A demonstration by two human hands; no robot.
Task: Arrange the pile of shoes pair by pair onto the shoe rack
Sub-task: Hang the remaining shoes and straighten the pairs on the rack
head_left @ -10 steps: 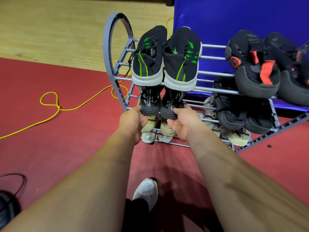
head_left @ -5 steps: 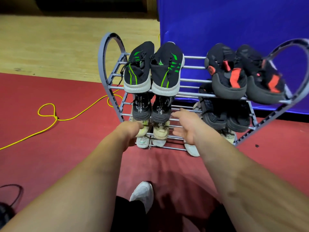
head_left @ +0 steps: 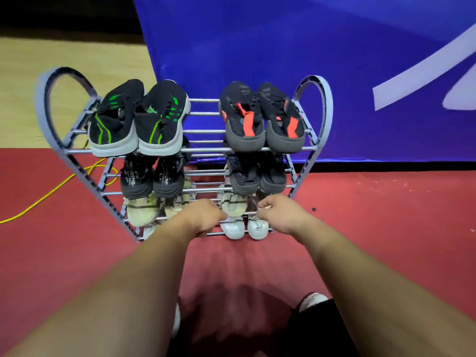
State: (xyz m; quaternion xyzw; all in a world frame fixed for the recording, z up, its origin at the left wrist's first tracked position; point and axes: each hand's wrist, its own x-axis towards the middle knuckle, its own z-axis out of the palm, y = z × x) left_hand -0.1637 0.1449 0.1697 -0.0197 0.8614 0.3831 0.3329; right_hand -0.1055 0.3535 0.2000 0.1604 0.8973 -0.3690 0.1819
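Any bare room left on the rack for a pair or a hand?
Top shelf: bare bars between green-striped pair and red-accented pair. Slimmer gap between the black pairs below. Lower shelves crowded around left hand and right hand. Red floor right of the rack is bare.

A: Floor?
B: Red floor (head_left: 386, 240) under and on both sides of the left hand (head_left: 203, 215). Pale wood flooring (head_left: 77, 55) far beyond it, off to its left.
A: Wall?
B: Blue backdrop (head_left: 257, 47) beyond the right hand (head_left: 280, 215), with a white stripe (head_left: 412, 78) up to its right and a black strip (head_left: 386, 166) along the base. Yellow cable (head_left: 38, 200) on the red floor, well left of the left hand.
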